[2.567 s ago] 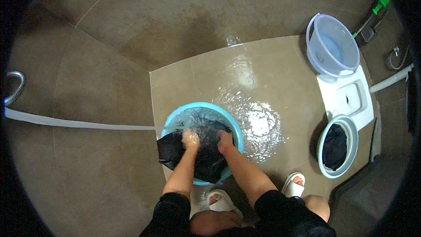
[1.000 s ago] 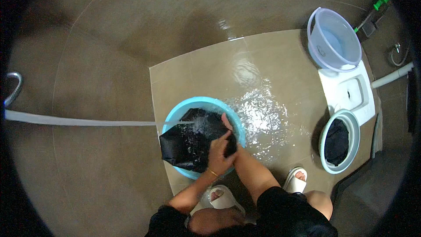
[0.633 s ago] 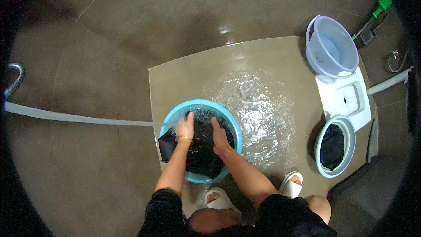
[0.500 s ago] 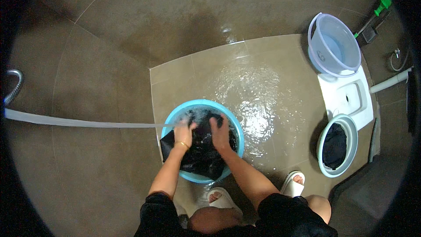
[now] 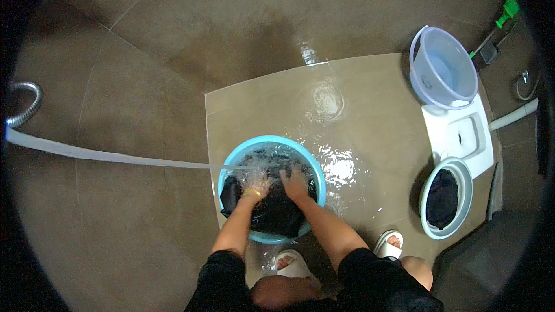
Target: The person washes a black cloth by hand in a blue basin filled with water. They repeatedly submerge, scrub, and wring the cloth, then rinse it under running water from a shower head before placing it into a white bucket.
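Observation:
A light blue basin (image 5: pixel 321 184) on the floor holds water and black cloth (image 5: pixel 276 211), part of which hangs over its left rim. From the left edge a stream of water (image 5: pixel 133 160) falls into the basin, splashing at my left hand (image 5: pixel 258 187). That hand wears a gold bracelet; its fingers are hidden by foam and splash on the cloth. Beside it, my right hand (image 5: pixel 295 185) reaches into the water over the cloth, thumb apart from the fingers and fingertips partly under water.
A pale lilac bucket (image 5: pixel 430 69) stands at the far right by a white squat toilet (image 5: pixel 483 153). Nearer is a pale basin (image 5: pixel 462 214) with dark cloth in it. The tiled floor (image 5: pixel 370 110) is wet. A metal hose (image 5: pixel 36 101) curves in at left; a green-handled brush (image 5: pixel 509 10) leans far right.
Both hands have moved down into the water, and the left has slid right under the stream. Splashing has grown, and water spills by the basin's near side. The whole view has shifted slightly.

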The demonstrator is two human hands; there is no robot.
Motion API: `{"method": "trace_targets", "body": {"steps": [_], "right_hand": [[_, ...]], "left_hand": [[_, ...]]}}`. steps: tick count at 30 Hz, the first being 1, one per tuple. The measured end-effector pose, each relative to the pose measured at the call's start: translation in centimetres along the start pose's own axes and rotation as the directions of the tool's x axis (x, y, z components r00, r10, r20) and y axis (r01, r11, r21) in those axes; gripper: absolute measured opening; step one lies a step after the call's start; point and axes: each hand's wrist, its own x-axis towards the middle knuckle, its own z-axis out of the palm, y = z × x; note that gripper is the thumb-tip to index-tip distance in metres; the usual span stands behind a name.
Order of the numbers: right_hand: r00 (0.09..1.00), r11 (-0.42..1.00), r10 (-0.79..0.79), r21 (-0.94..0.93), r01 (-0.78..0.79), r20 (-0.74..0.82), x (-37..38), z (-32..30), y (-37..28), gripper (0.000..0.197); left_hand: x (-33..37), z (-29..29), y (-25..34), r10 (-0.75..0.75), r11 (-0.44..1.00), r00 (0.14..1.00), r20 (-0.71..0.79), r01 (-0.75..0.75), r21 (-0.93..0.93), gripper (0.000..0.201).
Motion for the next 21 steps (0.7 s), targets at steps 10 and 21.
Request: {"method": "trace_targets", "body": {"steps": [10, 21], "right_hand": [[0.997, 0.561, 0.059, 0.828, 0.0, -0.04, 0.4, -13.0, -5.3, 0.03], [0.474, 0.929, -0.357, 0.36, 0.088, 0.805, 0.3, -16.4, -2.2, 0.062]], "left_hand": [[-3.6, -2.5, -11.1, -0.306, -0.338, 0.911, -0.275, -0.375, -0.863, 0.059], [-7.2, 2.0, -14.4, -0.227, 0.482, 0.816, -0.532, -0.381, -0.789, 0.068]]}}
